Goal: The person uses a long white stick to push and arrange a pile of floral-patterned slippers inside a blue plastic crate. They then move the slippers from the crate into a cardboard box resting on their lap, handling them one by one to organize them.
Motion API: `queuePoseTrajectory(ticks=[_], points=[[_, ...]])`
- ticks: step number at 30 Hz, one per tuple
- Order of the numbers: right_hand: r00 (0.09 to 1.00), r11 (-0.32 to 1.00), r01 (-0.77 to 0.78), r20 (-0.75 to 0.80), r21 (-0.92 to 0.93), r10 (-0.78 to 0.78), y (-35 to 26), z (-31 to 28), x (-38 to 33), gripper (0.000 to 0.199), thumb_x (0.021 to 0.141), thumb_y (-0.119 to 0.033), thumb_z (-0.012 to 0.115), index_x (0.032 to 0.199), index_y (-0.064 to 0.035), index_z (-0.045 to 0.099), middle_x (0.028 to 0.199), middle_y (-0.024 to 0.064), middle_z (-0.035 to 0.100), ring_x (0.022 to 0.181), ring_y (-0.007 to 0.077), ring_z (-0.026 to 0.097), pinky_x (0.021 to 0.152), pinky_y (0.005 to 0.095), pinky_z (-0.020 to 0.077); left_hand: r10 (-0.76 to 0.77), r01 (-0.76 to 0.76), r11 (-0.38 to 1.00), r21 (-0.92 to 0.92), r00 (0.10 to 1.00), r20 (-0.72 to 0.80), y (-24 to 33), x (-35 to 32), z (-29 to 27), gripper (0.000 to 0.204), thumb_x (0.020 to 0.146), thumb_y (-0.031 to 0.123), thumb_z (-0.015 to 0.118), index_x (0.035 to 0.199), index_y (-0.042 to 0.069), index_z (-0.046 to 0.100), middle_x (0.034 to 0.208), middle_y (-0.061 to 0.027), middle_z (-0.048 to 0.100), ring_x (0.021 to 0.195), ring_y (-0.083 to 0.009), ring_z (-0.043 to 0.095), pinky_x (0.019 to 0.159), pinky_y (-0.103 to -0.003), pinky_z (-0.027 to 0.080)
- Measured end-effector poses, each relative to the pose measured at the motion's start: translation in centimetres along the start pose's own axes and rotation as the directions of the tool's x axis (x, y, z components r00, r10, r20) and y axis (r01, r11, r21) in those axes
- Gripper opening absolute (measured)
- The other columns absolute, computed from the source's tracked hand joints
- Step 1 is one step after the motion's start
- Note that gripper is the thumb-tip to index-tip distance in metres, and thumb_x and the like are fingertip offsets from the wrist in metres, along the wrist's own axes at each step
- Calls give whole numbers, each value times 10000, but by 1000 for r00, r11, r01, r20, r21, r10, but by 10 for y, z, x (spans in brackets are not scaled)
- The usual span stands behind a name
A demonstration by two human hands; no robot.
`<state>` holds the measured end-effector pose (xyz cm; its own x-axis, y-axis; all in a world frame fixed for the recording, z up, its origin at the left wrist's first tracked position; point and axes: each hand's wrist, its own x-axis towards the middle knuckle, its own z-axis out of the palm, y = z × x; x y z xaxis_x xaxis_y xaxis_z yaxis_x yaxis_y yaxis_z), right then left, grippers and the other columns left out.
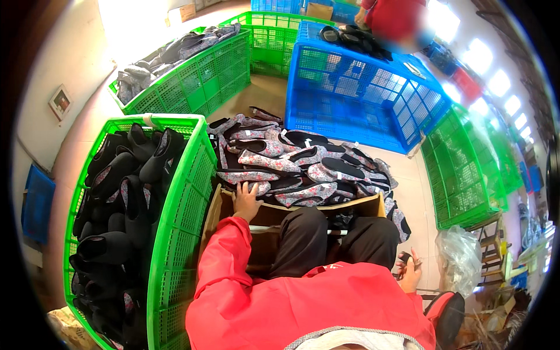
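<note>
My left hand (247, 203) reaches forward to the near left edge of a heap of slip-on shoes (291, 156). Its fingers are spread and touch a floral shoe beside the rim of a cardboard box (212, 217). The shoes are grey with pink flowers and black openings, piled several deep. Low on the right, beside my knee, my right hand (412, 274) is closed around a small black object (405, 256); its kind is too small to make out. The box stands around my legs, its inside mostly hidden by my dark trousers.
A green crate (201, 131) full of black shoes stands close on my left, another green crate (192, 87) behind it. A blue crate (350, 129) lies ahead. A green crate (461, 169) and a clear plastic bag (459, 256) are at right. A person in red (394, 20) stands beyond.
</note>
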<state>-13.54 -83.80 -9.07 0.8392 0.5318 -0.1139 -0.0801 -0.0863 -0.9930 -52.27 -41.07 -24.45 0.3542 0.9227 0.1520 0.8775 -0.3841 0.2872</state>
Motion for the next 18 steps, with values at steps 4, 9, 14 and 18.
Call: queuePoseTrajectory(ticks=[4,9,14,18], points=[[989,994,48,143,-95,-34,-13,43,-17,326,1036,-204,459,1337,-106,540,914,74,697,535,59,555,471,185,413,-19,20,999,29,998,-55,14,5,23,338,819,267,702,1133,162,636,1113,-106,593,1132,-365,546,942,-551,438],[953,977,163,277,-138,-120,47,72,-23,225,984,-82,572,1195,-63,646,922,32,684,708,25,541,648,188,456,99,-75,986,151,981,-164,34,32,31,75,849,144,574,889,159,635,862,-32,630,754,-259,652,660,-435,514],[960,973,213,204,-90,-192,51,91,-23,215,978,-63,583,1180,-18,639,943,39,673,827,71,586,756,205,472,292,-291,956,40,929,-227,78,44,20,91,821,143,610,906,162,635,852,-30,633,774,-244,655,648,-384,521],[971,989,113,222,-95,-89,47,87,-22,230,985,-70,571,1200,-10,622,955,53,674,875,96,611,816,219,480,334,-432,891,-138,831,-445,149,56,-10,138,807,150,623,936,183,658,841,-27,612,801,-241,629,661,-394,506]])
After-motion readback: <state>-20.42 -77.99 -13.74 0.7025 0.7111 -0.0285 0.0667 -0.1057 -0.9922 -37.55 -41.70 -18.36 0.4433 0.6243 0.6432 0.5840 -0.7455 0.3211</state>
